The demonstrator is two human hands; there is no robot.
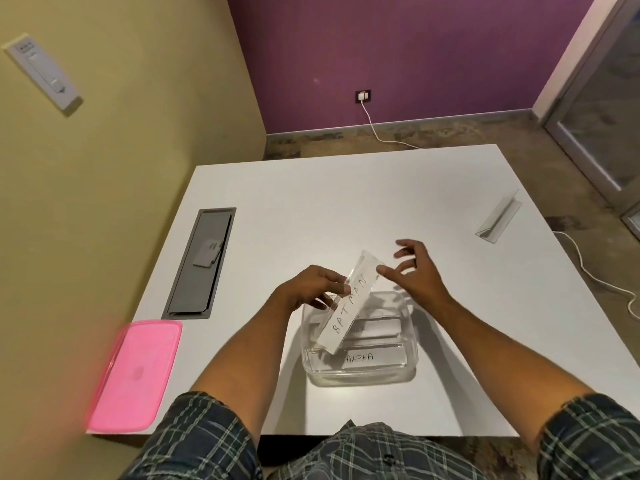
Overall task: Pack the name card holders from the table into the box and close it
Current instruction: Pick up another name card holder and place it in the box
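Note:
A clear plastic box (410, 355) stands on the white table near me. Inside lie at least two clear name card holders, the front one marked ALPHA (360, 358). My left hand (311, 285) grips a tilted holder marked BATMAN (349, 306), its lower end inside the box. My right hand (414, 268) hovers just right of the holder's upper end, fingers spread, holding nothing. Another clear holder (498, 218) stands near the table's far right edge. The pink lid (135, 375) lies flat at the table's front left corner.
A grey cable hatch (201, 261) is set into the table's left side. The table (346, 202) sits against a yellow wall on the left. A white cable (595, 271) runs along the floor at the right.

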